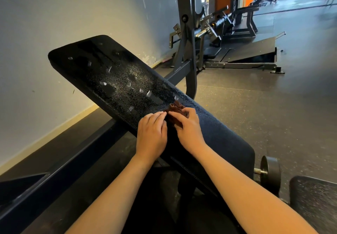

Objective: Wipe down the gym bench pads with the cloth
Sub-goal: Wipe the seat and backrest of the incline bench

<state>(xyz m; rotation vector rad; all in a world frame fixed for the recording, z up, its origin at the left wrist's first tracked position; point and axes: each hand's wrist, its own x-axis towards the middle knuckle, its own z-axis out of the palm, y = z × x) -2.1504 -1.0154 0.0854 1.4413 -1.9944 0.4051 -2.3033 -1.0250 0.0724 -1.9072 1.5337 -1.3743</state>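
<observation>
- Cloth (176, 109), brown and bunched, sits on the long tilted surface (85, 60) about two thirds of the way down towards me. I judge it is gathered into a wad to make a firm pad for wiping.
- Right hand (187, 129) has its fingers curled over the cloth's right side and grips it. Left hand (152, 133) lies palm down with the fingers nearly straight, the tips pressing on the cloth's near-left edge. It looks to me like one hand holds while the other steadies or folds.
- Droplets (127, 80) and wet streaks cover the surface above the hands, so I take that stretch to be sprayed and not yet wiped. Starting low and pushing upward would fit where the cloth is.
- Most of the cloth is hidden under my hands, so I cannot tell its full size or how it is folded. The thumbs are also mostly out of sight.
- Seat pad (315, 201) at lower right is cut off by the picture's edge, so I cannot say whether it is wet or dry.
- Wheel (270, 172) shows beside the surface's lower end, and the frame rail (73, 160) runs beneath, its far parts lost in shadow.
- Other machines (228, 25) stand well apart by the wall (54, 23), too dark to make out clearly.
</observation>
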